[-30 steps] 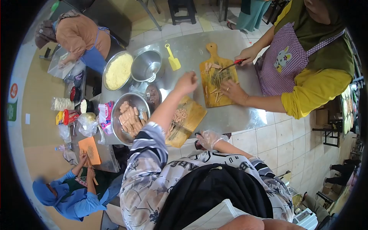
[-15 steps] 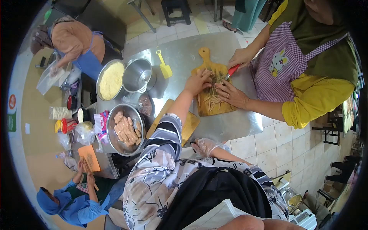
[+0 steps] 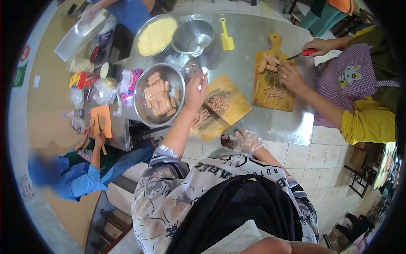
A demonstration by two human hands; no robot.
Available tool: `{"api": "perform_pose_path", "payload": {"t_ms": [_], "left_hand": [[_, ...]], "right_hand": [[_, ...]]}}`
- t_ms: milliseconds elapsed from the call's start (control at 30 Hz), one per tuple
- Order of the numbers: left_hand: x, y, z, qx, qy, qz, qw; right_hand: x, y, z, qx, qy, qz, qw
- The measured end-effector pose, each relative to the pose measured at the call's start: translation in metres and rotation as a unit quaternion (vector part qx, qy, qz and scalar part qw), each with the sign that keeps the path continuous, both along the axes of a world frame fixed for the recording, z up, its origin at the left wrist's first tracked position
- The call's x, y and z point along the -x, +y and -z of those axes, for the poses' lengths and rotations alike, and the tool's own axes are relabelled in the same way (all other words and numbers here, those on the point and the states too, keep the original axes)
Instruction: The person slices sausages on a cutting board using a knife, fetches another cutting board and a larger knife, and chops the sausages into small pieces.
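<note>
My left hand (image 3: pixel 196 91) is over the near side of the table, between a steel bowl (image 3: pixel 138 99) of peeled sausages (image 3: pixel 160 96) and a wooden cutting board (image 3: pixel 234 99). Its fingers overlap a clear plastic bag (image 3: pixel 192 67); blur hides whether they grip it. On the board lie diced sausage pieces (image 3: pixel 218 103) and cut strips (image 3: pixel 200 118). My right hand (image 3: pixel 251 142), in a clear plastic glove, is closed round the handle of a knife (image 3: pixel 226 121), whose blade reaches across the board.
Opposite at right, a person's hand (image 3: pixel 294 80) steadies sausage on another board (image 3: pixel 275 40) while the other holds a red-handled knife (image 3: pixel 308 52). Behind stand a bowl of yellow crumbs (image 3: pixel 157 36), a steel pot (image 3: pixel 193 37) and a yellow scoop (image 3: pixel 227 42). Another person works at left.
My left hand has drawn back from the other person's board toward the steel bowl. My own board, with its cut sausage, and the knife blade have come into clear view.
</note>
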State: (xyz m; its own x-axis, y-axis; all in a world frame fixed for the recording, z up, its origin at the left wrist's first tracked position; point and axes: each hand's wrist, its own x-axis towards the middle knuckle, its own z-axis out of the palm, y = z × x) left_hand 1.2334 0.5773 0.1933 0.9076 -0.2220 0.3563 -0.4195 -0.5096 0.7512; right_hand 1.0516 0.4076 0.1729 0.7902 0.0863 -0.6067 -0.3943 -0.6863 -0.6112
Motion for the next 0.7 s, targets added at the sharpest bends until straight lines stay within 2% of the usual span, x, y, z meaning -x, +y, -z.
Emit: {"api": "perform_pose_path", "payload": {"t_ms": [100, 167, 200, 267, 300, 400, 533, 700], "left_hand": [[0.046, 0.041, 0.023, -0.043, -0.007, -0.006, 0.999], [0.075, 0.056, 0.033, -0.136, -0.061, 0.034, 0.988], [0.082, 0.059, 0.035, -0.134, -0.062, 0.029, 0.989], [0.097, 0.064, 0.039, -0.206, -0.109, 0.038, 0.972], [0.102, 0.068, 0.044, -0.232, -0.084, 0.032, 0.969], [0.105, 0.079, 0.072, -0.231, -0.092, 0.028, 0.968], [0.111, 0.072, 0.081, -0.237, -0.096, 0.007, 0.967], [0.106, 0.053, 0.090, -0.164, -0.094, -0.012, 0.982]], "right_hand": [[0.003, 0.004, -0.002, -0.004, -0.014, 0.003, 1.000], [0.007, 0.008, -0.003, 0.006, -0.022, 0.002, 1.000], [0.008, 0.010, -0.004, 0.011, -0.038, 0.012, 0.999], [0.011, 0.015, -0.005, 0.018, -0.051, 0.020, 0.998], [0.012, 0.017, -0.007, 0.024, -0.060, 0.029, 0.997], [0.017, 0.023, 0.000, 0.051, -0.082, 0.043, 0.994], [0.022, 0.036, -0.002, 0.098, -0.098, 0.057, 0.989], [0.021, 0.053, -0.020, 0.111, -0.060, 0.078, 0.989]]}}
